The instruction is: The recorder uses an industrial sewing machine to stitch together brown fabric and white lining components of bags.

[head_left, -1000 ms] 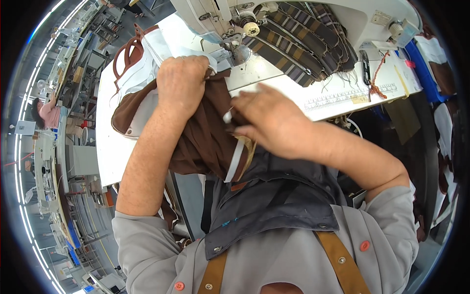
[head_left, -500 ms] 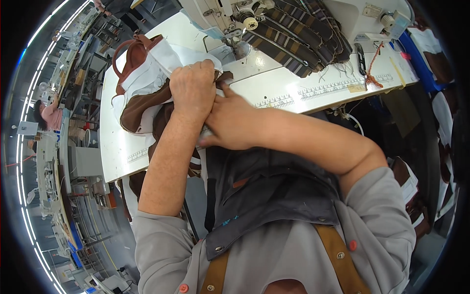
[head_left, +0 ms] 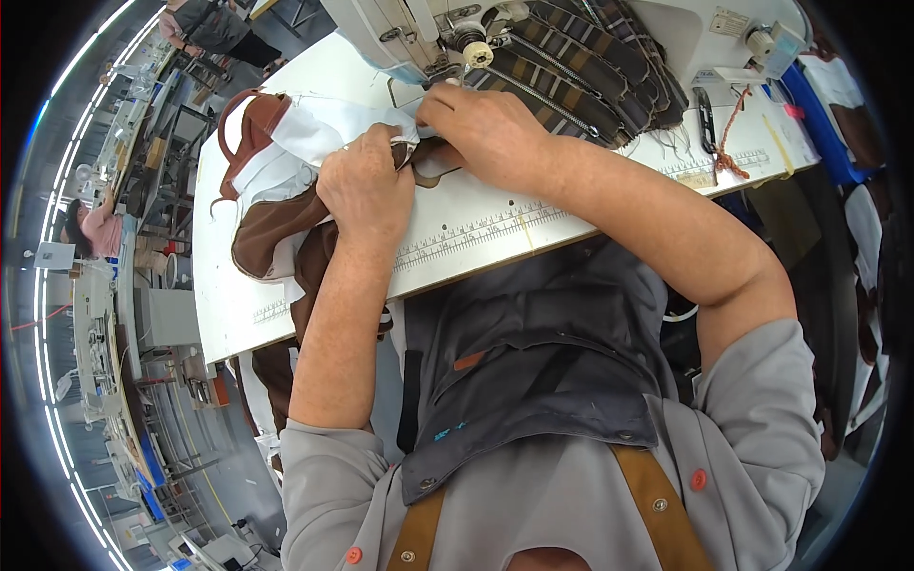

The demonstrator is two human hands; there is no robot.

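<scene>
Brown-and-white fabric point(head_left: 271, 233): bunched on the counter point(head_left: 224, 319), left of and reaching toward the sewing machine point(head_left: 386, 29) head.
Left hand point(head_left: 367, 186): its grip pinches the fabric's gathered edge.
Right hand point(head_left: 490, 133): fingers bent down near the machine head; I cannot tell whether its grip pinches.
Striped zippered pieces point(head_left: 562, 81): layered behind the right hand.
Orange cord point(head_left: 730, 157): beside a black tool point(head_left: 705, 119).

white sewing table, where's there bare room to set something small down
On the white table, one patch lies between its left edge and the brown-and-white fabric; a narrower strip between the left hand, right forearm and front edge. It's crowded around the right hand, sewing machine and plaid zippered pieces.
</scene>
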